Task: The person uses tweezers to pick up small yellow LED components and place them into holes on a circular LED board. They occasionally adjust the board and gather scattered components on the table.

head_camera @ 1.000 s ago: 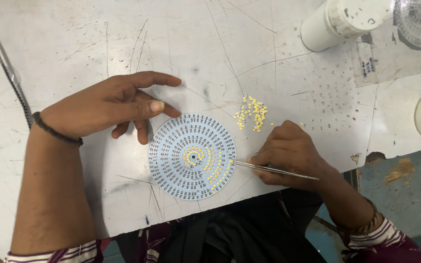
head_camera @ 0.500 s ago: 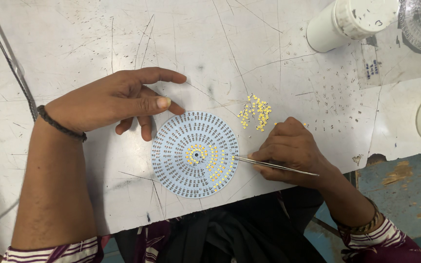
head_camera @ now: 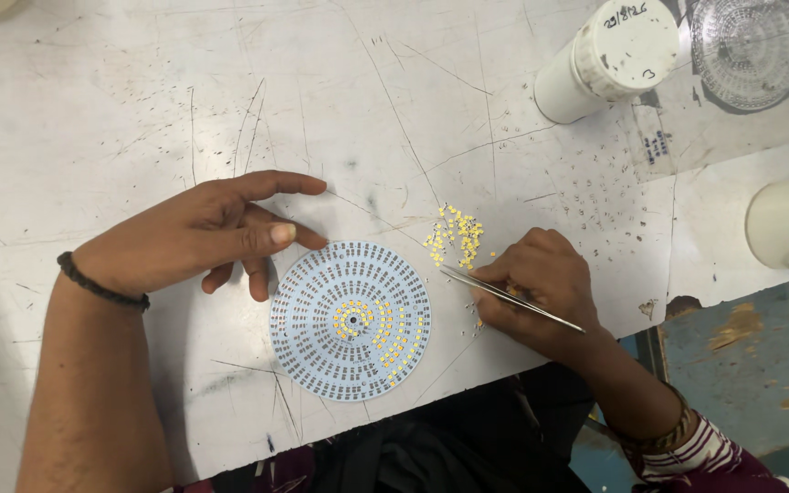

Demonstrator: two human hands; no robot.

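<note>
Pinching tweezers [head_camera: 511, 298] in my right hand [head_camera: 541, 292], tips at yellow chips [head_camera: 455, 234] | left hand [head_camera: 195, 236] resting open-fingered, touching round board [head_camera: 351, 320]

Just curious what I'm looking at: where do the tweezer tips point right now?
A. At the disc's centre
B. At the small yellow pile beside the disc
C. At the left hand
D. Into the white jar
B: the tweezers in the right hand reach the yellow pile, off the disc.
</note>
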